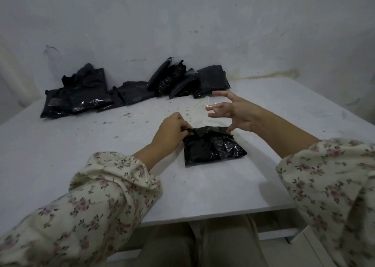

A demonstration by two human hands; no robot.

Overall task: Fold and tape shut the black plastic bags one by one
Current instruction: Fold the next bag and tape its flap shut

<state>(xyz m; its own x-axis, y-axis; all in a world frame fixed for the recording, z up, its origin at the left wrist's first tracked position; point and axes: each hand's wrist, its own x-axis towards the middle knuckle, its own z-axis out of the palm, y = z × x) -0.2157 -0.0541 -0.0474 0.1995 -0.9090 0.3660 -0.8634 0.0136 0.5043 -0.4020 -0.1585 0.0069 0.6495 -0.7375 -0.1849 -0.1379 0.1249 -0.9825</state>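
Lying flat on the white tabletop (60, 165), the folded black plastic bag (213, 147) has its long axis running left to right, the right end turned slightly away from the person. Its folded edge faces the wall (182, 23). The left grip (172, 133) pinches the bag's far left corner between thumb and curled fingers. The right grip (237, 112) is spread wide over the far right corner, with only the thumb tip touching the plastic and the other fingers raised above the tabletop. A small clear glint, seemingly tape (211, 105), sits at one fingertip. More black bags lie well beyond in a left heap (77, 96) and a right heap (188, 80) by the wall. Floral sleeves (101, 195) cover both forearms.
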